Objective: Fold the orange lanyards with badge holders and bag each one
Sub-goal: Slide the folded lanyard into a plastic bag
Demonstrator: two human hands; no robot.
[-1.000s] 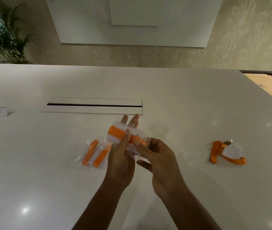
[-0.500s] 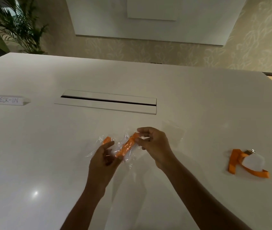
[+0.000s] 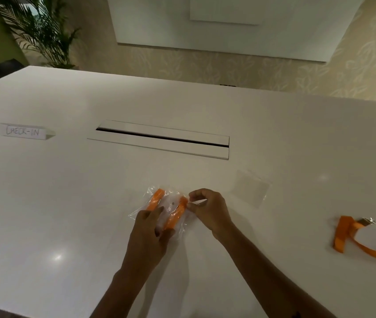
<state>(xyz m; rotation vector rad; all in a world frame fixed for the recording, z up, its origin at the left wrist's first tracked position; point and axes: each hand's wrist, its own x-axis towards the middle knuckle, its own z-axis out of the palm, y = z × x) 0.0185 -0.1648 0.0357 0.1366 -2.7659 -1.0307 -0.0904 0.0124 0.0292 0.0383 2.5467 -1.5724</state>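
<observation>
My left hand (image 3: pixel 147 228) and right hand (image 3: pixel 207 208) pinch a bagged lanyard (image 3: pixel 175 213); an unbagged lanyard (image 3: pixel 361 239) waits at three o'clock.

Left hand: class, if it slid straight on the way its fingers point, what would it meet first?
The left hand points up and slightly right, away from the person, already touching the bagged lanyards. Past them, probably bare table, then the cable slot; depth is uncertain.
</observation>
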